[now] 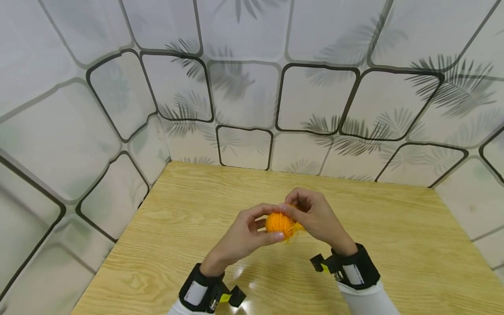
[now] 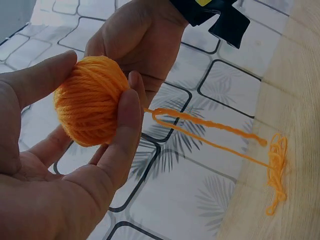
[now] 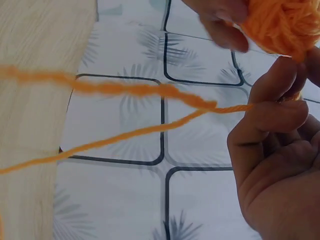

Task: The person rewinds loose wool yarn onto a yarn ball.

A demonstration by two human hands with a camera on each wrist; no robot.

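Note:
An orange ball of yarn (image 1: pixel 279 224) is held above the table, between the thumb and fingers of my left hand (image 1: pixel 242 234). My right hand (image 1: pixel 320 216) is up against the ball's right side, its fingers curled. In the right wrist view, a thin yarn strand (image 3: pixel 232 108) runs into the pinched fingers of that hand. Below it hangs a thicker, chain-like length of yarn (image 2: pixel 210 123) beside a single strand (image 2: pixel 215 143), both joined near the hand. The left wrist view shows a loose tangle of yarn (image 2: pixel 276 175) by the tabletop.
The wood-grain table (image 1: pixel 189 192) is bordered at the back and left by a pale cloth wall (image 1: pixel 244 94) with dark outlines and leaf prints. Each wrist carries a black strap (image 1: pixel 356 267) with a small camera mount.

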